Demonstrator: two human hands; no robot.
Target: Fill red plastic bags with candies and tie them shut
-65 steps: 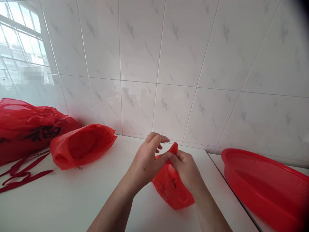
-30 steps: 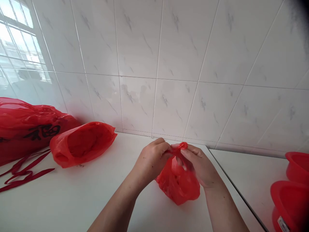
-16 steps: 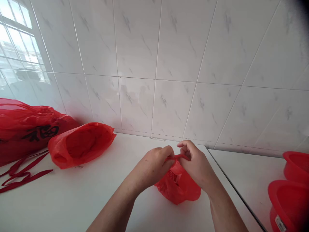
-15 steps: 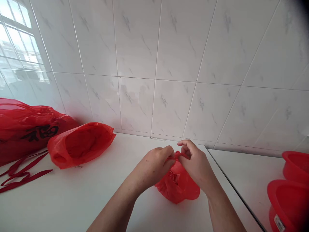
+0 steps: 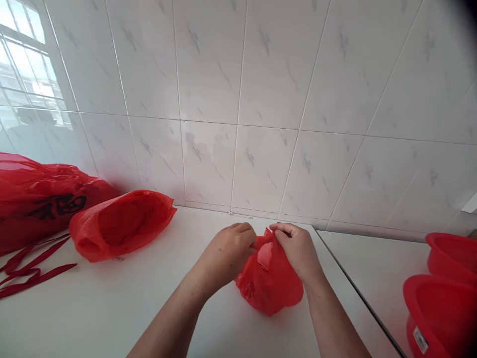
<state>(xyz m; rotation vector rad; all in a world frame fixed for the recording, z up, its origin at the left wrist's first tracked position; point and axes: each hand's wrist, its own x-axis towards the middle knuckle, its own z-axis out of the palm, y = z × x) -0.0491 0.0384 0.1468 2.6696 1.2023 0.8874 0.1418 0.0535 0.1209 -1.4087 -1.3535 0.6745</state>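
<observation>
A small, thin red plastic bag stands on the white tabletop between my hands, with something bulky inside that I cannot make out. My left hand is closed on the left side of its gathered top. On the right side, my right hand pinches the bag's upper edge between thumb and fingers. Between the two hands the top has a gap, and a paler pink patch shows through there. The left fingertips are partly hidden behind the hand.
An open red plastic bag lies to the left, beside a larger red bag with black lettering. Dark red ribbons trail in front of it. Two red basins stand at the right, past a table seam. A tiled wall rises behind.
My hands have moved slightly apart at the top of the bag, and its top is spread wider. The right fingers have closed down onto the edge. The view has shifted a little.
</observation>
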